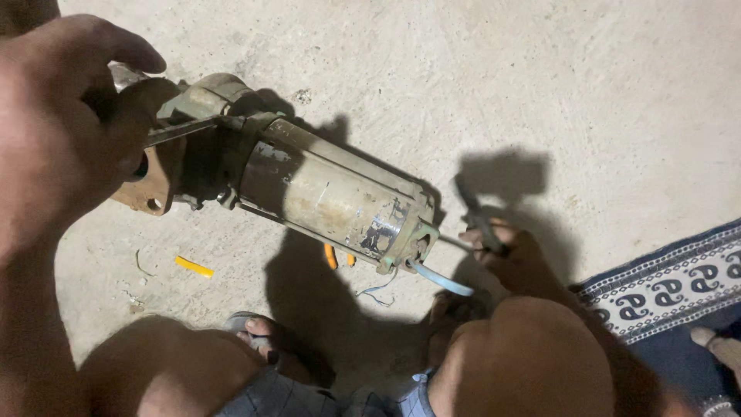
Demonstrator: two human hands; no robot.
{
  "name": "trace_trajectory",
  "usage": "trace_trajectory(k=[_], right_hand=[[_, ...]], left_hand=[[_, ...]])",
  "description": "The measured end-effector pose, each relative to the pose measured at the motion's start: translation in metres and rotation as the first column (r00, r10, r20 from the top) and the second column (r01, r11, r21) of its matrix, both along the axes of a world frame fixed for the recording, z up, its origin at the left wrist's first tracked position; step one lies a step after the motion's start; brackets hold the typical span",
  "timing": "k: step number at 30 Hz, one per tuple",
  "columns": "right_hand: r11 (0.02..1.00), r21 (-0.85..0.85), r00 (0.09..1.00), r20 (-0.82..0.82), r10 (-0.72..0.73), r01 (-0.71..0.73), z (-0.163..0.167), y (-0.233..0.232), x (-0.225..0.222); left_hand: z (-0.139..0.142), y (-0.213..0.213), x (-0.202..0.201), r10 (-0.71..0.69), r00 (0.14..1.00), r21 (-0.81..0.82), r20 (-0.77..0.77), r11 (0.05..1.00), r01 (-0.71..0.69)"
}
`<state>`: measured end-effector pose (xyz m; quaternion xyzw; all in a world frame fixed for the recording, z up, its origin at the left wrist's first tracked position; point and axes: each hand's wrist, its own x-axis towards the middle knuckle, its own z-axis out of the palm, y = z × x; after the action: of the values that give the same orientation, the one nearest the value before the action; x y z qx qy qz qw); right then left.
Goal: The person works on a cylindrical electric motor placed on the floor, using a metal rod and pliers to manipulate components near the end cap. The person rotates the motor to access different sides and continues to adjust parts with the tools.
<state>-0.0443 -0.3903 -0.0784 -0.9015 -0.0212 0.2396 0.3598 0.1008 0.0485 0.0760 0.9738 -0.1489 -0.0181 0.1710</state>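
Note:
An old cylindrical motor pump, rusty and grey, lies tilted on the concrete floor. My left hand grips its upper left end by the rusty flange. A flat metal bar runs out from under my fingers across the housing. My right hand sits at the pump's lower right end. It is closed on a dark plier-like tool that meets a thin rod sticking out of the end cap. A pale blue cable curves out of the same end.
Yellow and orange bits of sleeve and thin wire scraps lie on the floor under the pump. My knees and a sandalled foot fill the bottom edge. A dark blue patterned rug covers the right corner.

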Motion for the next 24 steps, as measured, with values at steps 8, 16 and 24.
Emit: trace_trajectory(k=[8, 16, 24], right_hand=[[0.935, -0.350, 0.838, 0.493, 0.233, -0.054, -0.008, 0.010, -0.020], [0.814, -0.578, 0.650, 0.598, 0.469, -0.055, -0.002, 0.009, -0.030], [0.755, -0.655, 0.601, 0.618, 0.507, 0.036, 0.007, 0.020, -0.027]], left_hand=[[0.008, 0.002, -0.003, -0.089, 0.993, 0.085, 0.083, 0.993, 0.082], [0.006, 0.003, -0.001, -0.076, 0.996, 0.033, 0.043, 0.997, 0.074], [0.002, 0.003, -0.001, -0.119, 0.989, 0.021, 0.088, 0.993, 0.118]])
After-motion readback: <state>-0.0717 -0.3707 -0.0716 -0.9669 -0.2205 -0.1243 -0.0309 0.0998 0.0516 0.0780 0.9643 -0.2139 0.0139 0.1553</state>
